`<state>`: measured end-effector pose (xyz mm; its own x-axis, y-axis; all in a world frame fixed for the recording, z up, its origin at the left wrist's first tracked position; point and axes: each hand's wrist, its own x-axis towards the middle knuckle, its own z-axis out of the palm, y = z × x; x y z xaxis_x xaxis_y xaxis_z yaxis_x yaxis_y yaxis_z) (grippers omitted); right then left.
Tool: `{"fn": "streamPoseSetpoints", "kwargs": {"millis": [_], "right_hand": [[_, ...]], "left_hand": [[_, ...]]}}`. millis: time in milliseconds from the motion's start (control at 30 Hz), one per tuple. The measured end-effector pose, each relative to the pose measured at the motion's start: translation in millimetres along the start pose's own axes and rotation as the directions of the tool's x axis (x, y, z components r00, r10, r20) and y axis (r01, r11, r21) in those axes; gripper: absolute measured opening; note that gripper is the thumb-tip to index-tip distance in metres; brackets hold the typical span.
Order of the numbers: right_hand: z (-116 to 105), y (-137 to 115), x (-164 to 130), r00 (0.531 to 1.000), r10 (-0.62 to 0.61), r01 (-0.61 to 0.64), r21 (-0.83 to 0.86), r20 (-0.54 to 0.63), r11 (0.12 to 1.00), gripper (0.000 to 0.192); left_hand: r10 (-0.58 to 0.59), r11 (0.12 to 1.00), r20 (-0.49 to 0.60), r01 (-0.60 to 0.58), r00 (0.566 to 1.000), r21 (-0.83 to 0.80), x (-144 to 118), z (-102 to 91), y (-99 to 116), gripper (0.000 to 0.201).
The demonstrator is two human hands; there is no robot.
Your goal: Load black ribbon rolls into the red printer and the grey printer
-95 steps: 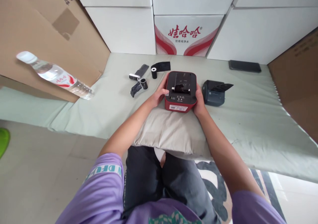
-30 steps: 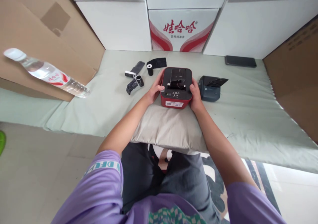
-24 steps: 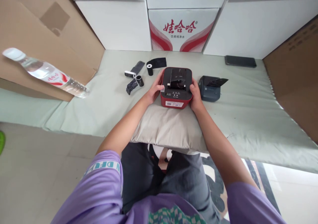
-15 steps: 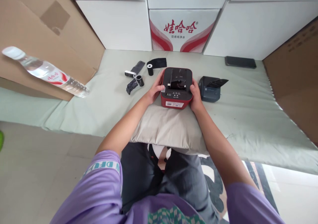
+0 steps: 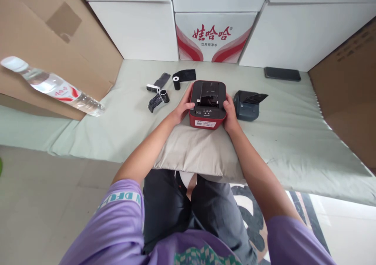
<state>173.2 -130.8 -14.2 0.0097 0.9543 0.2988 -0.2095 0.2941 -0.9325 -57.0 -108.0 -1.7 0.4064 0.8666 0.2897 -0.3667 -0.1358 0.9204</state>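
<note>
A red label printer with a black top sits at the far edge of a grey pillow. My left hand grips its left side and my right hand grips its right side. A strip of black ribbon shows in the printer's top opening. Left of it lie three small black ribbon rolls, partly unwound.
A dark blue-grey printer stands just right of the red one. A black phone lies at the back right. A water bottle rests at the left by brown cardboard. White boxes line the back; the green mat covers the surface.
Both hands have stayed on the red printer's sides. Compared with 3.2 s ago, the printer sits slightly farther from me; since 1.0 s ago almost nothing has moved.
</note>
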Motion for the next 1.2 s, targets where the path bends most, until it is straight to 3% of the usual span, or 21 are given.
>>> {"fn": "streamPoseSetpoints", "kwargs": {"millis": [200,500,800,1033,1200], "right_hand": [[-1,2,1,1.000,-0.002,0.002,0.021,-0.003,1.000,0.070],[-4,8,5,0.999,-0.002,0.001,-0.029,-0.035,1.000,0.078],[-3,7,5,0.999,0.002,-0.002,0.005,-0.035,1.000,0.078],[-5,6,5,1.000,0.007,-0.007,0.007,-0.017,1.000,0.077],[-6,12,8,1.000,-0.006,0.006,0.028,-0.009,1.000,0.077]], "left_hand": [[-0.039,0.994,0.024,0.041,0.999,-0.101,0,3.1,1,0.098],[0.059,0.993,0.014,-0.057,0.998,-0.102,8,-6.4,-17,0.102],[0.048,0.997,0.039,-0.046,0.998,-0.055,6,-4.4,-12,0.098],[0.036,0.999,0.054,-0.037,0.998,0.020,7,-13.7,-12,0.074],[0.018,0.989,0.048,-0.025,0.999,0.143,4,-16.3,-5,0.076]]}}
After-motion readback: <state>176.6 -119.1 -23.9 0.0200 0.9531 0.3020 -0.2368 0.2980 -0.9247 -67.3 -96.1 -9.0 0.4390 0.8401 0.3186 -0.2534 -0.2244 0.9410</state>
